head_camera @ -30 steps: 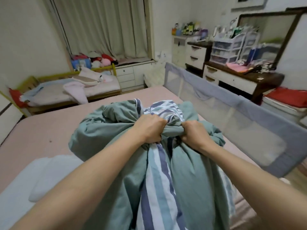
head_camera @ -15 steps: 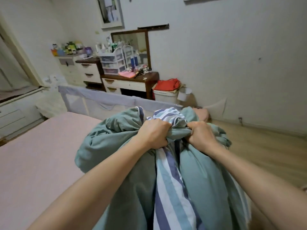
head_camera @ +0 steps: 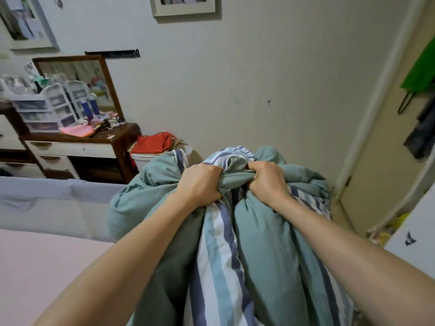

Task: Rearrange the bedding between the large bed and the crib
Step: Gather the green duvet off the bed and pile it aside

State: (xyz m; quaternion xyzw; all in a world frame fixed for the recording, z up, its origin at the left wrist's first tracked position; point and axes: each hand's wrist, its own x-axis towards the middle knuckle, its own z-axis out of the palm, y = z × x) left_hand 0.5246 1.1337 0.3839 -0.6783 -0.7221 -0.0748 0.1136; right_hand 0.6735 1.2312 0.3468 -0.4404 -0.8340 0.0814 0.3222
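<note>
A bundled green duvet (head_camera: 270,243) with a blue-and-white striped side fills the centre and lower middle of the frame, gathered up in a person's two bare hands. The left hand (head_camera: 200,184) clenches a fold of the green fabric just left of centre, its fingers curled tightly into the cloth; the right hand (head_camera: 266,178) does the same just right of centre, fist closed on the same bunched ridge. The two hands are near each other, with a short taut span of cloth between them. Both forearms reach in from the lower corners of the frame. The striped panel hangs down between the arms toward the bottom edge.

At lower left lies the pink sheet of the large bed (head_camera: 47,267), bordered above by a grey mesh bed rail (head_camera: 54,208) that runs along the left middle of the frame. Behind the rail, at the left, stands a dark wooden dresser (head_camera: 122,142) with white drawers, a mirror (head_camera: 77,83) and stacked clear plastic drawer units (head_camera: 44,109) among clutter. Beside the dresser, a red item (head_camera: 155,143) rests on a white bin. A pale wall (head_camera: 235,78) fills the upper middle, with a framed picture (head_camera: 183,5) at the top edge. At the right edge, a door (head_camera: 381,161) carries a green item (head_camera: 421,67) and dark cloth hanging from it.
</note>
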